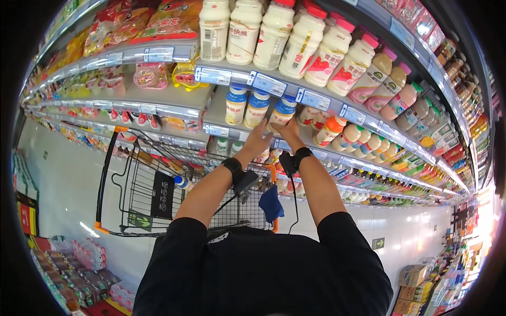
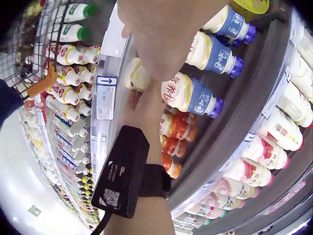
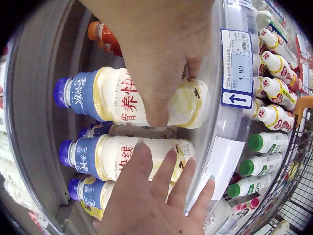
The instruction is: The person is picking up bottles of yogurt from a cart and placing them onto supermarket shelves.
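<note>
Three white milk-drink bottles with blue labels and caps stand on the middle shelf in the head view. My right hand [image 1: 287, 133] grips the rightmost bottle [image 1: 284, 109] around its lower half, and the right wrist view shows its fingers over the front of that bottle [image 3: 111, 93]. Spread and fairly straight, the fingers of my left hand [image 3: 156, 203] lie over the neighbouring bottle [image 3: 88, 155]. In the left wrist view the left hand [image 2: 161, 34] covers much of the right hand.
A wire shopping cart [image 1: 108, 174] stands below the shelf at left, with a blue-capped bottle [image 1: 183, 182] inside. Larger white bottles [image 1: 274, 39] line the shelf above. An orange-labelled bottle [image 1: 330, 130] stands to the right. The shelf edge carries price tags [image 3: 237, 63].
</note>
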### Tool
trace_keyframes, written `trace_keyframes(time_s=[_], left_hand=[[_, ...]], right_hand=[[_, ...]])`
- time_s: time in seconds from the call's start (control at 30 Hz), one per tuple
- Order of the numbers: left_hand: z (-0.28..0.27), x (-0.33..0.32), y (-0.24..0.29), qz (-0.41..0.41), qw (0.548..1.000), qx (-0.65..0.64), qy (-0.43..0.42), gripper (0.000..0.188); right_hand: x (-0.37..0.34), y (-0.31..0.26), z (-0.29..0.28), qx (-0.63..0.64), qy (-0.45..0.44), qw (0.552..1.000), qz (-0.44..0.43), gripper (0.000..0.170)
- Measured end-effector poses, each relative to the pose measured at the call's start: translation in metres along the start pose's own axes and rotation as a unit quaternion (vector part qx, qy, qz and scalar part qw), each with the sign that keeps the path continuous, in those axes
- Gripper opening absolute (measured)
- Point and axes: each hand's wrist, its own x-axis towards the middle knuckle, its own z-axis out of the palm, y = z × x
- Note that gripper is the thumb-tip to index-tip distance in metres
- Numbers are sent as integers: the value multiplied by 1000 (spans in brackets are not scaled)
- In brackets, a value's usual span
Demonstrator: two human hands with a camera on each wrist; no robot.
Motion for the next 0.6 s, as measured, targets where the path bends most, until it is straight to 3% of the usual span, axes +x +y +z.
trace_keyframes(time_s=[0.2,0.33,0.4,0.47,0.6], left_hand=[[-4,-4,-14,-23,999,25,39,57],[-10,-17,-1,-98,994,43,31,55],[-3,-27,-10,-78,993,52,73,55],[0,-38,-10,-89,993,51,65,56],[13,-64,-12,-133,988,28,69,54]], right_hand=[[5,10,5,3,6,1000,-1,70],[19,35,12,-37,15,999,-36,70],[33,56,16,20,-15,997,-79,69],[7,18,8,-8,13,998,-53,58],[9,28,14,-45,40,998,-37,60]])
